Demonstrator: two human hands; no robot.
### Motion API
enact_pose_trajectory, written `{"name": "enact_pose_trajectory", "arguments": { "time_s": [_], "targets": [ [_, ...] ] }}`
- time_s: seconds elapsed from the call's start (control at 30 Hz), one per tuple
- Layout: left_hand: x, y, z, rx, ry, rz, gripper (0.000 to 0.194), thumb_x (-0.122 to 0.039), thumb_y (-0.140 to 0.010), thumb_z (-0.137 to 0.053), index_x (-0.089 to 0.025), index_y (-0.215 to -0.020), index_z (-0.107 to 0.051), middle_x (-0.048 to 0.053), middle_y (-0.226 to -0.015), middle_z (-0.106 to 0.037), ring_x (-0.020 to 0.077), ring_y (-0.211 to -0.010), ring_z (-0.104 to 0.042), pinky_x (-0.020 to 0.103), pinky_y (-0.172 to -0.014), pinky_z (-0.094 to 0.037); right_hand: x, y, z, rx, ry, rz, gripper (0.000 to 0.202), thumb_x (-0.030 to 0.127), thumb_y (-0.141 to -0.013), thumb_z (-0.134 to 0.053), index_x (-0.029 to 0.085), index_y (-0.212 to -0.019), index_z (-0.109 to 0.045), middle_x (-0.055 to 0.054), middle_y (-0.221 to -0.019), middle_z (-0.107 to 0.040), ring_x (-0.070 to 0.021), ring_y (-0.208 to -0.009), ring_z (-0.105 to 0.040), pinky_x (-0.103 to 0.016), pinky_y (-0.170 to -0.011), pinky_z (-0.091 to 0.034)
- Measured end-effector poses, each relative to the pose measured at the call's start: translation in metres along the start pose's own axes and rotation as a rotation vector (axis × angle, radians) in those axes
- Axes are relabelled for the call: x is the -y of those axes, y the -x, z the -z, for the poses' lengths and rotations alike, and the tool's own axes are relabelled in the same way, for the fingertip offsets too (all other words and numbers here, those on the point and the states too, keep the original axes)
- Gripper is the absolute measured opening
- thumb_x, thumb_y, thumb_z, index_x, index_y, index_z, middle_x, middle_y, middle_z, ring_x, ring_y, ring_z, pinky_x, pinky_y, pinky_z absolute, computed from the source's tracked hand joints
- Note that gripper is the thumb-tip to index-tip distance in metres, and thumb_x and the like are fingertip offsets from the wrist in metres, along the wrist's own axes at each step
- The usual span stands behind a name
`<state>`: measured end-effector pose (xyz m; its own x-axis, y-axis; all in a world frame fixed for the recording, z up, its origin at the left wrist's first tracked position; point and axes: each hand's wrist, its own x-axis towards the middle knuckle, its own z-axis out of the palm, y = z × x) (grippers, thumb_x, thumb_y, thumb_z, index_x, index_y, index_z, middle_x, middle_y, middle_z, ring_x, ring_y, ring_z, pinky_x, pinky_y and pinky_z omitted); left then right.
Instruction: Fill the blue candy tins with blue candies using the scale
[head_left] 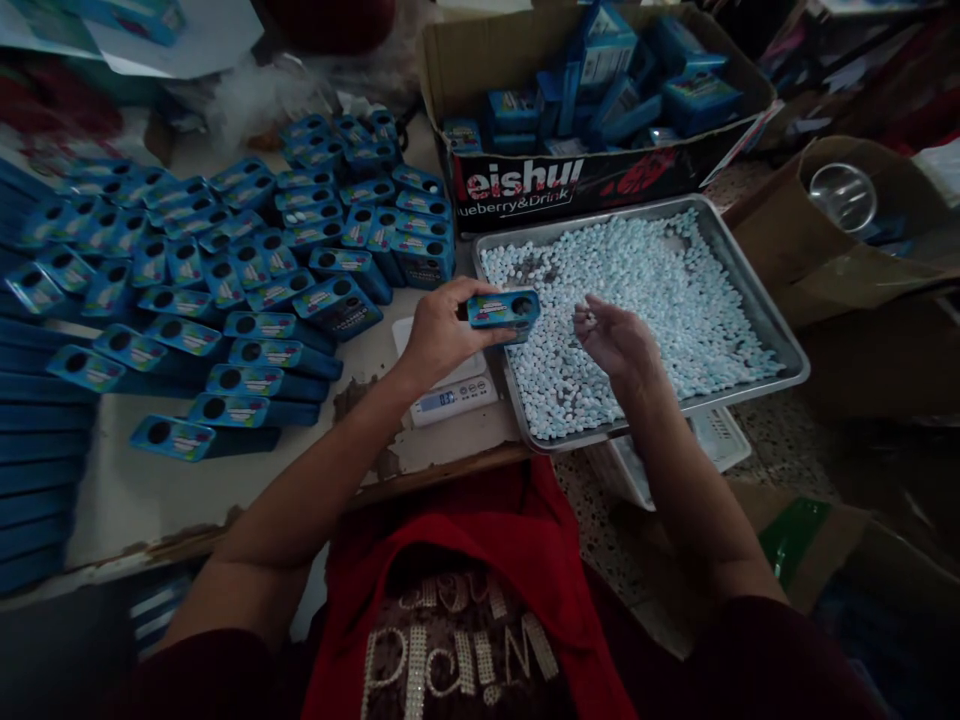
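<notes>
My left hand [439, 335] is closed around the end of a small blue box [504, 308], held over the left side of the tray. A round dark hole shows in the box's upper face. My right hand [621, 342] is palm up with curled fingers, and a few pale tablets show at its fingertips. It is just right of the box and apart from it. Beneath both, a metal tray [796, 368] holds a spread of white and light-blue tablets [622, 255]. Below my left hand sits a white digital scale [454, 400], its small display lit.
Many blue boxes [259, 355] with round holes stand in rows on the table [300, 490] at left. Behind the tray, a black printed carton [592, 185] holds more blue boxes. An open brown carton [802, 240] with a clear round container is at right.
</notes>
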<state>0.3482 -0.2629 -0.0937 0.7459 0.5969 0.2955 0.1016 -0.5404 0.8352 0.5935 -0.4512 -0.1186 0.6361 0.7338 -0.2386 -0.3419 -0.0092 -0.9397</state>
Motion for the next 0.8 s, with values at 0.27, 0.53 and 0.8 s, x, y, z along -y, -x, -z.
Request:
{"name": "enact_pose_trajectory", "arguments": {
  "time_s": [0.27, 0.53, 0.8],
  "targets": [
    [0.04, 0.053, 0.065, -0.184, -0.022, 0.033, 0.054, -0.052, -0.078, -0.117, -0.023, -0.114, -0.088, 0.005, -0.106, -0.086, 0.0282, -0.098, -0.081, 0.039, -0.091, -0.067, 0.016, 0.039, 0.009, 0.284, 0.725, -0.239, 0.031, 0.039, -0.074, -0.088, 0.019, -0.097, -0.08, -0.006, -0.075, -0.08, -0.0115, -0.048, -0.047, -0.026, -0.046, -0.03],
    [0.063, 0.063, 0.062, -0.211, -0.013, 0.014, 0.07, -0.046, -0.081, -0.117, -0.026, -0.141, -0.084, 0.008, -0.125, -0.084, 0.0297, -0.109, -0.081, 0.043, -0.097, -0.07, 0.044, 0.02, -0.022, 0.343, 1.023, -0.105, 0.024, 0.043, -0.087, -0.088, 0.021, -0.086, -0.08, -0.001, -0.066, -0.067, -0.0143, -0.058, -0.052, -0.029, -0.057, -0.037],
    [0.031, 0.108, 0.132, -0.338, -0.243, 0.001, 0.045, -0.038, -0.099, -0.101, -0.034, -0.141, -0.086, 0.006, -0.125, -0.084, 0.0265, -0.093, -0.073, 0.045, -0.086, -0.066, 0.057, 0.013, -0.039, 0.477, 0.855, -0.173, 0.032, 0.047, -0.079, -0.104, 0.026, -0.093, -0.084, -0.003, -0.078, -0.078, -0.02, -0.066, -0.068, -0.034, -0.061, -0.052]
  ]
}}
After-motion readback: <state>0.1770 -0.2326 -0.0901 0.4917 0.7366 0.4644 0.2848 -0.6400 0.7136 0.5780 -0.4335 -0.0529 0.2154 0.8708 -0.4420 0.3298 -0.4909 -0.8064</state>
